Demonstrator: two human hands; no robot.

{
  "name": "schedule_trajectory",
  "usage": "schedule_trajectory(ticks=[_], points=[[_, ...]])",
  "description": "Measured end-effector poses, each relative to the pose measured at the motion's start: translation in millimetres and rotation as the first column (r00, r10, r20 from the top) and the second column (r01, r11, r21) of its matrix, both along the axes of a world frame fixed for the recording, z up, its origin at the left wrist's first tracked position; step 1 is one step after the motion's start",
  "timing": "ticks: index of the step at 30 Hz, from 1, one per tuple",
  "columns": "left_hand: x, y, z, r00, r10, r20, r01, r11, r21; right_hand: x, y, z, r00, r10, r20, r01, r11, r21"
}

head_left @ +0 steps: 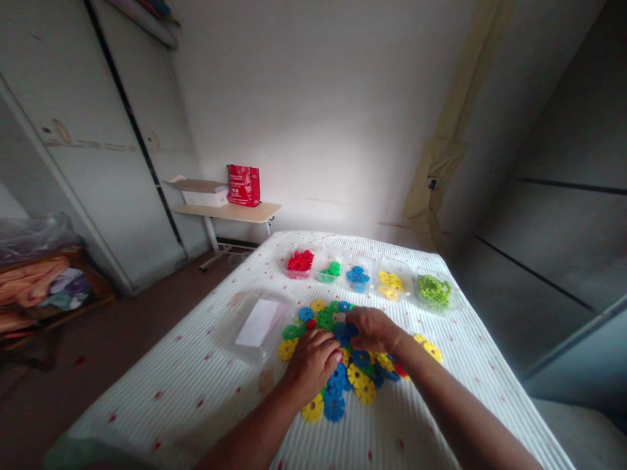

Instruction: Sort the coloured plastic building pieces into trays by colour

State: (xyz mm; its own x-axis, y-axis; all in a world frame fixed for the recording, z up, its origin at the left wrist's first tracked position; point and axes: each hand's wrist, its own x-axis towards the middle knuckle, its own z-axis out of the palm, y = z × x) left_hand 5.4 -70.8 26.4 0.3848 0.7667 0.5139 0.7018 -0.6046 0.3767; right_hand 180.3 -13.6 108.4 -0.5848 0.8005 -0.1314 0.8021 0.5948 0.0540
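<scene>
A loose pile of flat, notched, flower-shaped plastic discs lies on the quilted cover, among them yellow discs point(357, 375), blue discs point(334, 406), green discs point(325, 318) and a red disc point(311, 324). Across the pile's left side rests my left hand point(313, 362), palm down, its fingers loosely extended over the pieces. My right hand point(373, 329) reaches in from the right, finger and thumb apart beside dark blue discs point(345, 333). Its fingertips are partly hidden, and I see no piece lifted by either hand.
Behind the pile stands a row of clear tubs: red pieces point(300, 261), green pieces point(331, 271), blue pieces point(358, 277), yellow pieces point(390, 282), light-green pieces point(434, 290). A clear tray point(258, 328) holding white paper lies left. A side table point(264, 212) carries a red bag point(243, 186).
</scene>
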Motion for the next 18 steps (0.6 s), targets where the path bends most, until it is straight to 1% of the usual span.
schedule_trajectory(ticks=[3, 5, 7, 9, 11, 13, 16, 18], points=[[0, 0, 0.5, 1.000, -0.001, 0.007, 0.001, 1.000, -0.004, 8, 23, 20.7, 0.997, -0.080, -0.010, 0.080, 0.987, 0.136], [0, 0, 1.0, 1.000, -0.001, 0.014, 0.001, 1.000, 0.003, 15, 43, 34.2, 0.985, -0.162, -0.054, 0.171, 0.958, 0.232], [-1, -1, 0.9, 1.000, -0.003, 0.023, 0.002, 1.000, 0.013, 20, 59, 43.2, 0.973, -0.204, -0.107, 0.226, 0.935, 0.272], [-2, -1, 0.2, 0.999, -0.004, 0.034, 0.004, 1.000, 0.025, 25, 67, 45.7, 0.964, -0.202, -0.173, 0.246, 0.923, 0.297], [-3, -1, -0.7, 0.999, -0.006, 0.041, 0.005, 1.000, 0.026, 31, 65, 41.3, 0.952, -0.170, -0.253, 0.251, 0.909, 0.334], [-4, -1, -1.3, 0.999, -0.005, 0.046, 0.004, 1.000, 0.021, 40, 55, 31.1, 0.936, -0.122, -0.330, 0.247, 0.897, 0.367], [-7, -1, -0.9, 0.997, -0.002, 0.074, -0.002, 0.999, 0.046, 60, 32, 8.8, 0.913, -0.060, -0.403, 0.231, 0.891, 0.391], [-10, -1, 0.3, 0.996, 0.006, 0.089, -0.012, 0.998, 0.068, 79, 17, -7.9, 0.902, -0.062, -0.428, 0.243, 0.891, 0.382]])
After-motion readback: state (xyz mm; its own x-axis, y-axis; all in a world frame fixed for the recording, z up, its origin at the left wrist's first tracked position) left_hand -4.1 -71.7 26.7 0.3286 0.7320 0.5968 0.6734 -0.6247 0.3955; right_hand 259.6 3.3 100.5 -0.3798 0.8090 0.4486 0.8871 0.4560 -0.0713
